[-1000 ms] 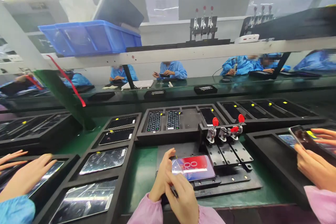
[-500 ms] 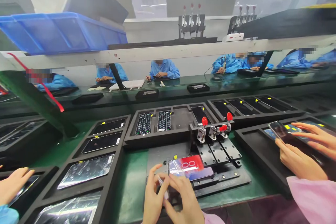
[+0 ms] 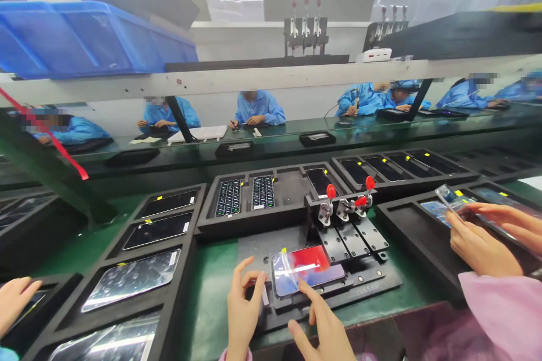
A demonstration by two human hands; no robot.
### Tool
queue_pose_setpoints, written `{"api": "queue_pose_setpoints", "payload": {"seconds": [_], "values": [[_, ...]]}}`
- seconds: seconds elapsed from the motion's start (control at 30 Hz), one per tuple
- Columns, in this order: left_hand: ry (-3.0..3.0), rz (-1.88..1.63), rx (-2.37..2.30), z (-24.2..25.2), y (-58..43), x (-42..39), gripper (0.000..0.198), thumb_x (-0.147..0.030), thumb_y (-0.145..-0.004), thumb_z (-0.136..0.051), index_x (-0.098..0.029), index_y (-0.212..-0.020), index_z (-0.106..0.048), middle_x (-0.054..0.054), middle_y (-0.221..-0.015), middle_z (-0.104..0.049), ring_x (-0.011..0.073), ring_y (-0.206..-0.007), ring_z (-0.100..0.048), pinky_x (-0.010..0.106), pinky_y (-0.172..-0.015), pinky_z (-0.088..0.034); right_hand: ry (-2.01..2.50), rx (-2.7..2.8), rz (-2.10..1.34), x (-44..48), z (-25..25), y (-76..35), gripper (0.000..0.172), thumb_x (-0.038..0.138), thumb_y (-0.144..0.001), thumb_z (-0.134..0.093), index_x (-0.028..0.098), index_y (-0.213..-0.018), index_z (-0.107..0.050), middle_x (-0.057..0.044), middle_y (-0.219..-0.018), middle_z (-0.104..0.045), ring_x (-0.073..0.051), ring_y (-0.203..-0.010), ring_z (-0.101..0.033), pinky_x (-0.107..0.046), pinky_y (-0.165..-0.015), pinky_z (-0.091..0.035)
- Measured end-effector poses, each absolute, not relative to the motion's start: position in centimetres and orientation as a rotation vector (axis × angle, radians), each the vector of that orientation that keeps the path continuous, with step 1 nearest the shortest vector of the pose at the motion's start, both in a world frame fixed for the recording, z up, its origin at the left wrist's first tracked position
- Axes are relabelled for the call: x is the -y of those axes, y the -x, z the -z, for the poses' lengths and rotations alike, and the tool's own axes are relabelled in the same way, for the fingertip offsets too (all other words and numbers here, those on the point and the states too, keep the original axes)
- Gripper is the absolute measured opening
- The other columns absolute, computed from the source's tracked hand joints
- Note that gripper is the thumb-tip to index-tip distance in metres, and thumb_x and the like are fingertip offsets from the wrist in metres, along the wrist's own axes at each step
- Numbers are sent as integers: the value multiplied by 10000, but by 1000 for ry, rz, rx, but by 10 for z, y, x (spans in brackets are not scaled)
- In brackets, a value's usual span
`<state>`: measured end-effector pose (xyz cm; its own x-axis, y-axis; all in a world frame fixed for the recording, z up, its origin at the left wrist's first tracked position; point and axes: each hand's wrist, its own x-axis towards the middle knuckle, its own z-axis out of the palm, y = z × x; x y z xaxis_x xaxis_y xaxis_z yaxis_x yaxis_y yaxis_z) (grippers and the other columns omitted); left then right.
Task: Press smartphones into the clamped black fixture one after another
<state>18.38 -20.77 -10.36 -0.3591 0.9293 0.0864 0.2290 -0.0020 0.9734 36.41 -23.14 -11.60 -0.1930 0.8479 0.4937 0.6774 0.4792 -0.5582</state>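
A phone screen (image 3: 302,268), lit in red and blue with a yellow tab at its upper left, lies in a black clamp fixture (image 3: 359,287) in front of me. My left hand (image 3: 245,304) is just left of it, thumb and index finger pinched at a small pale strip (image 3: 265,296). My right hand (image 3: 319,316) has its fingers apart, the index fingertip at the screen's lower edge, nothing held. Red-tipped toggle clamps (image 3: 345,206) stand at the back of the fixture, to the right of the screen.
Black trays with screens stand at left (image 3: 188,259) and behind (image 3: 292,194). At right, a person's hands (image 3: 486,242) hold a phone part above another tray (image 3: 406,237). A hand (image 3: 14,299) shows at far left. A blue bin (image 3: 97,39) sits on the shelf overhead.
My hands have moved apart. The right one has let go near the left fingers, and its index finger now reaches the screen's lower edge. The lit picture no longer shows digits.
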Motion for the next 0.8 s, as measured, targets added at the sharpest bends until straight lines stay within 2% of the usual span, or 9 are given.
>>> {"api": "queue_pose_setpoints", "payload": {"seconds": [0.1, 0.23, 0.3, 0.43, 0.57, 0.8], "values": [[-1202, -1413, -1603, 108, -182, 207, 399, -399, -824, -550, -225, -1151, -403, -11, -769, -631, 163, -784, -600, 299, -821, -427, 1255, 1851, -351, 231, 115, -368, 456, 425, -843, -492, 184, -1225, -426, -84, -1011, -609, -99, -602, -557, -221, -609, -509], [-1157, -1428, -1564, 113, -180, 206, 393, -407, -826, -545, -221, -1144, -410, -12, -761, -623, 162, -775, -604, 294, -813, -432, 1340, 1768, -33, 216, 121, -402, 358, 392, -832, -524, 191, -1127, -506, -94, -1038, -569, -185, -894, -562, -311, -783, -481], [-1138, -1422, -1547, 115, -179, 205, 400, -416, -824, -546, -222, -1146, -410, -13, -754, -621, 164, -764, -607, 294, -805, -437, 1418, 1769, 142, 208, 129, -419, 386, 437, -821, -527, 197, -1122, -523, -102, -1083, -550, -235, -1002, -522, -391, -861, -435], [-1122, -1409, -1539, 116, -178, 205, 410, -423, -821, -548, -221, -1150, -410, -16, -733, -619, 168, -753, -607, 300, -807, -439, 1618, 1845, 341, 191, 146, -434, 531, 584, -806, -453, 170, -1131, -523, -145, -1185, -489, -305, -1095, -458, -470, -868, -400], [-1090, -1442, -1517, 116, -176, 205, 435, -438, -803, -561, -210, -1148, -428, -7, -724, -624, 182, -760, -619, 308, -802, -448, 1691, 1945, 418, 179, 152, -428, 586, 638, -795, -415, 144, -1087, -533, -159, -1096, -513, -309, -1060, -464, -493, -861, -392], [-1073, -1440, -1505, 115, -175, 206, 448, -451, -785, -573, -205, -1139, -453, 1, -718, -631, 189, -747, -622, 316, -795, -456, 1714, 2021, 438, 171, 142, -421, 519, 640, -767, -466, 171, -952, -588, -118, -985, -549, -286, -965, -496, -489, -858, -382]]}}
